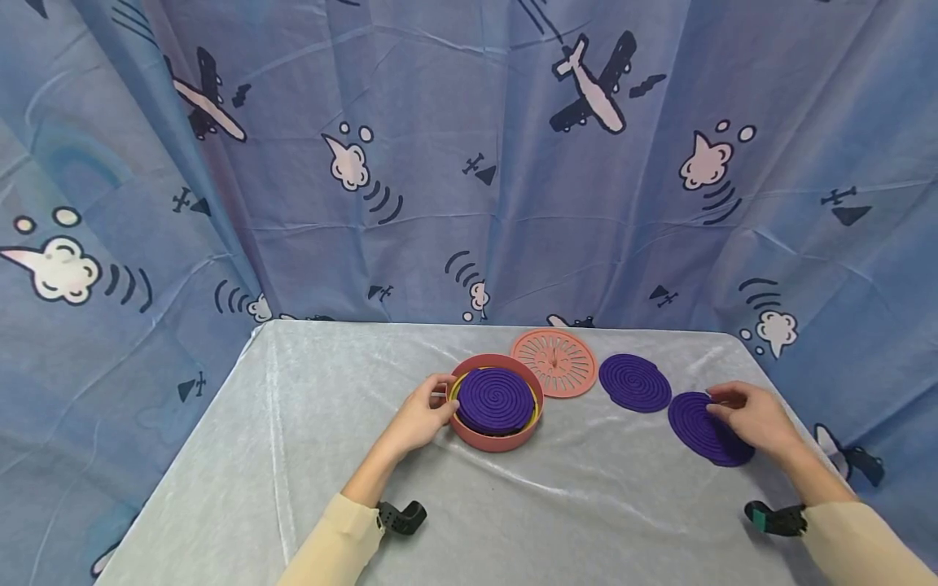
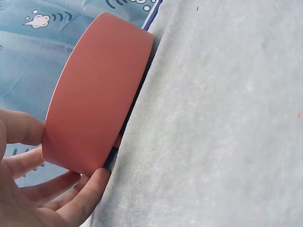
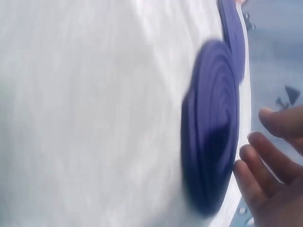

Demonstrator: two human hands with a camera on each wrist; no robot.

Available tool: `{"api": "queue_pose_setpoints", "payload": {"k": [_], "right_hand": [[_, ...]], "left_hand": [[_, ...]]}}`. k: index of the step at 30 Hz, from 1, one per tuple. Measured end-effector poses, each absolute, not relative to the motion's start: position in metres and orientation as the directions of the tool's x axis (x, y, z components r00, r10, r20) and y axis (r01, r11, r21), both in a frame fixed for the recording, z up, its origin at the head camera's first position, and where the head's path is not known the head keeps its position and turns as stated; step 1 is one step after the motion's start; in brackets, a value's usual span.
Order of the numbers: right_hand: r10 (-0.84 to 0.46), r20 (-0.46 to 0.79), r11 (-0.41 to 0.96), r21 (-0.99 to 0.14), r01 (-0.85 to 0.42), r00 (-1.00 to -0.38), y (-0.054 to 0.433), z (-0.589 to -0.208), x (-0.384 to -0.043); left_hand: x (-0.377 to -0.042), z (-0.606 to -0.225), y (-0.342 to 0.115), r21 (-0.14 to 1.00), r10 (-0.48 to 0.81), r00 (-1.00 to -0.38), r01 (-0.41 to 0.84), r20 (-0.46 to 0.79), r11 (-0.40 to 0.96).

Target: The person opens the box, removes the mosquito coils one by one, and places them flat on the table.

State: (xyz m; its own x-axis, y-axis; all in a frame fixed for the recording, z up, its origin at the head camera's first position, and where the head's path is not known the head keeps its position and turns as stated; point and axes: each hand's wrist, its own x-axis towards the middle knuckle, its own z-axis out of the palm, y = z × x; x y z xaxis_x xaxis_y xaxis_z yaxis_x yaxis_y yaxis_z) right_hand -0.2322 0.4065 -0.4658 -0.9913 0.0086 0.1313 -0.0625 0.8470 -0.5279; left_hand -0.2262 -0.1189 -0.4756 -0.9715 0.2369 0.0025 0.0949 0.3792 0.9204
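My left hand (image 1: 418, 417) holds the left side of a round terracotta-coloured box (image 1: 493, 443), thumb at its rim and fingers round the wall. In the left wrist view, the fingers (image 2: 97, 184) sit low against its side. A purple spiral coaster (image 1: 496, 400) lies on top inside the box, with yellow edges (image 1: 453, 399) showing beneath it. At the right, my right hand (image 1: 755, 417) hovers over another purple spiral coaster (image 1: 699, 427) on the table, fingers loosely bent. In the right wrist view nothing is between its fingers; whether a fingertip touches the coaster (image 3: 215, 109) I cannot tell.
A third purple spiral coaster (image 1: 634, 382) lies flat left of the one under my right hand. Behind the box is a slotted orange lid (image 1: 554, 363) with a small knob. A pale cloth covers the table (image 1: 352, 358); a blue printed curtain (image 1: 440, 163) hangs behind.
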Motion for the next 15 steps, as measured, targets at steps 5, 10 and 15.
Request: {"api": "queue_pose_setpoints", "payload": {"k": [5, 10, 15], "right_hand": [[-0.034, 0.117, 0.822, -0.561, -0.095, -0.993, 0.378, -0.464, -0.236], [-0.084, 0.095, 0.793, -0.596, -0.124, -0.992, 0.349, -0.461, -0.242], [-0.121, 0.079, 0.776, -0.614, -0.144, -0.989, 0.318, -0.46, -0.248]], "left_hand": [[-0.227, -0.476, -0.119, 0.92, 0.232, -0.973, 0.096, 0.006, 0.38], [-0.227, -0.477, -0.119, 0.919, 0.233, -0.972, 0.104, 0.013, 0.381], [-0.227, -0.477, -0.119, 0.919, 0.233, -0.972, 0.108, 0.018, 0.38]]}}
